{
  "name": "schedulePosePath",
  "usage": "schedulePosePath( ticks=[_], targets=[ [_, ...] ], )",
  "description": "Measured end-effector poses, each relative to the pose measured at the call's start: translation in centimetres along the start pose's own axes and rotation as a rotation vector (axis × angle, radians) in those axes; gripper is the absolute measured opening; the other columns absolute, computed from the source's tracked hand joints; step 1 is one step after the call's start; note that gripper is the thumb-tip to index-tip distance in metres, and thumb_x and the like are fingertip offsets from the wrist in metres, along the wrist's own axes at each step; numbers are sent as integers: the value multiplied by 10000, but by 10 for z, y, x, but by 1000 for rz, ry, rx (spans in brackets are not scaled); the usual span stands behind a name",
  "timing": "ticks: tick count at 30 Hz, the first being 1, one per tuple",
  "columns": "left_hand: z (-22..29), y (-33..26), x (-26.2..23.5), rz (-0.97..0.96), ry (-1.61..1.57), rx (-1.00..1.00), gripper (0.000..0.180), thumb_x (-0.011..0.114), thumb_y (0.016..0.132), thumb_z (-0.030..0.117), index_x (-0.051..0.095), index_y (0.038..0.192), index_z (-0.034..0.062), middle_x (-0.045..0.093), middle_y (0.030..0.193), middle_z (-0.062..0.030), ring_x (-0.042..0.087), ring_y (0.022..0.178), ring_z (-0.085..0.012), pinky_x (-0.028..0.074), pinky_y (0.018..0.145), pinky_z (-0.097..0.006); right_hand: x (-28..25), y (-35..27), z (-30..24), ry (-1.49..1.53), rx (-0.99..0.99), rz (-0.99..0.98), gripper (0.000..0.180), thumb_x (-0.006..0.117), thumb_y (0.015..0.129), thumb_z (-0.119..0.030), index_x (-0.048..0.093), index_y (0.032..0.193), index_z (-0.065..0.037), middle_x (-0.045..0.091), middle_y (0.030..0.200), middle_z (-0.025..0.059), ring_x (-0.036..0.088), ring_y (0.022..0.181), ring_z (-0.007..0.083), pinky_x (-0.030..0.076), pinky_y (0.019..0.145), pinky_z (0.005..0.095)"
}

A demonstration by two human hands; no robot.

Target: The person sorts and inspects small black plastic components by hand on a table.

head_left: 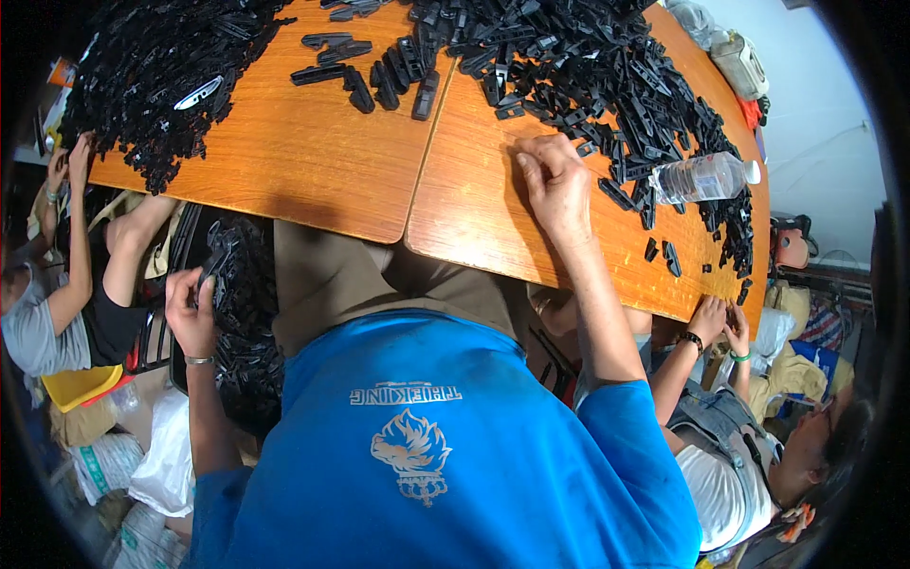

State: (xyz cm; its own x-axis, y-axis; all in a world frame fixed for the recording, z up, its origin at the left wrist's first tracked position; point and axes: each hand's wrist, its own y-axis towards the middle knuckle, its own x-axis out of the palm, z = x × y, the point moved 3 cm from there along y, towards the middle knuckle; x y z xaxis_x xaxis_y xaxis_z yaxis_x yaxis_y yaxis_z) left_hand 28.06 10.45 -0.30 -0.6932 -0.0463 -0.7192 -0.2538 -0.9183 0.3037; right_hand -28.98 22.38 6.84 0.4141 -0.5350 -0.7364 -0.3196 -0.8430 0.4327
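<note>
My left hand [192, 308] is down left of the table, beside a bin of black plastic clips [248, 327]. A dark clip shows at its closed fingertips, partly lost against the pile. Low over the wooden table [483, 199], my right hand [559, 185] has its fingers curled in and the thumb close to them. Whatever they hold, if anything, is too small or hidden to make out. Beyond it spreads a large heap of loose black plastic parts [569, 66]. Several black clips [384, 85] lie apart to the left of that heap.
Another heap of small black parts [142, 85] covers the far left, with a white-silver object [198, 93] on it. A clear bottle [701, 178] lies among parts at right. One person's hands [71, 161] are at the left edge; another's [716, 322] are at the right edge.
</note>
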Motion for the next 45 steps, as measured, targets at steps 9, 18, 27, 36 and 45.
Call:
schedulePosePath(
  ticks=[9, 18, 27, 36, 45],
  targets=[
    [-10, -13, 45, -184, 120, -50, 421, 789, 867, -12, 726, 1279, 50, 714, 1192, -179, 689, 1114, -390, 554, 990, -438, 22, 41, 21, -197, 46, -37, 214, 799, 914, -45, 798, 1122, -96, 720, 1154, 95, 755, 952, 333, 608, 794, 437],
    [187, 129, 77, -6, -59, 542, 183, 718, 929, -40, 765, 1091, 31, 734, 1004, -138, 715, 957, -353, 580, 843, -410, 24, 63, 9, -287, -142, -260, 65, 771, 872, -72, 753, 934, -68, 696, 1068, 134, 737, 874, 394, 602, 747, 500],
    [204, 216, 165, -144, 227, 667, 269, 758, 898, 24, 727, 1160, 75, 657, 1075, -94, 650, 1064, -329, 568, 904, -443, 22, 37, -25, -27, -87, -216, 257, 770, 932, -73, 730, 1183, -108, 671, 1088, 162, 727, 895, 416, 588, 785, 516],
    [201, 190, 147, -275, 54, 551, 140, 775, 906, 7, 700, 1017, 46, 688, 1056, -70, 674, 1013, -294, 574, 903, -409, 61, -1, -53, 468, 180, -121, 193, 890, 841, -76, 759, 982, -68, 706, 883, 76, 718, 786, 189, 567, 696, 333],
    [193, 139, 150, -511, -1200, -118, 511, 731, 968, -29, 519, 1426, 49, 706, 1135, -74, 671, 1024, -150, 598, 885, -298, 42, 3, -83, -74, -68, -301, 256, 825, 829, -84, 751, 1073, -66, 717, 1024, 177, 731, 951, 394, 590, 802, 493]
  ],
)
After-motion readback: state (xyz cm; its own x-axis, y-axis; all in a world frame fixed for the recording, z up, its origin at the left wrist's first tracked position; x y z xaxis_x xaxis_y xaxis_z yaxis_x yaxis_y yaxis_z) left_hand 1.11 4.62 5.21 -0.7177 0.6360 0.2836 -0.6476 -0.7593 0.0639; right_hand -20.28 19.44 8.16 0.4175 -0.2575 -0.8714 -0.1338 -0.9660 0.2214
